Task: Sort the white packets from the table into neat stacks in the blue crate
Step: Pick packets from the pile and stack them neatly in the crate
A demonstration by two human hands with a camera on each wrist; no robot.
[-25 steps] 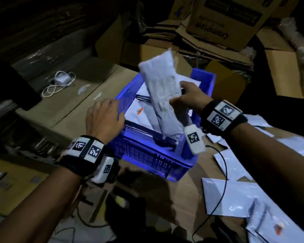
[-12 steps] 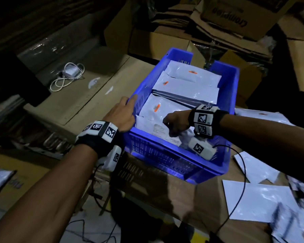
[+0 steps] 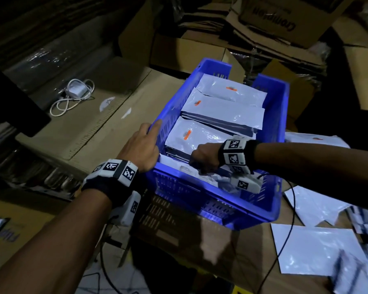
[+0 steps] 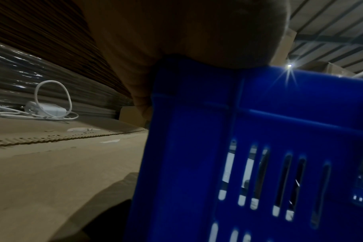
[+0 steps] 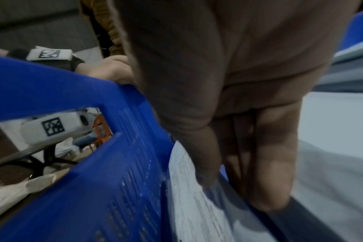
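Note:
The blue crate (image 3: 283, 124) holds three leaning stacks of white packets (image 3: 221, 115). My right hand (image 3: 202, 159) is inside it at the near wall. In the right wrist view this right hand (image 5: 234, 185) pinches a labelled white packet (image 5: 197, 209), thumb on the printed side and fingers behind, standing it against the crate wall (image 5: 93, 163). My left hand (image 3: 142, 145) rests on the crate's near left corner, fingers straight along the rim. The left wrist view shows that palm (image 4: 176, 32) on top of the crate (image 4: 238, 131). More loose packets (image 3: 314, 249) lie on the table to the right.
A white charger with coiled cable (image 3: 77, 92) lies on the cardboard surface (image 3: 94, 132) left of the crate. Cardboard boxes (image 3: 274, 20) pile up behind. A black wrist cable (image 3: 292, 209) hangs over the crate's near right corner.
The right hand has brought the packet down from above the crate into the gap at its near wall. The left hand has stayed at the crate's left corner.

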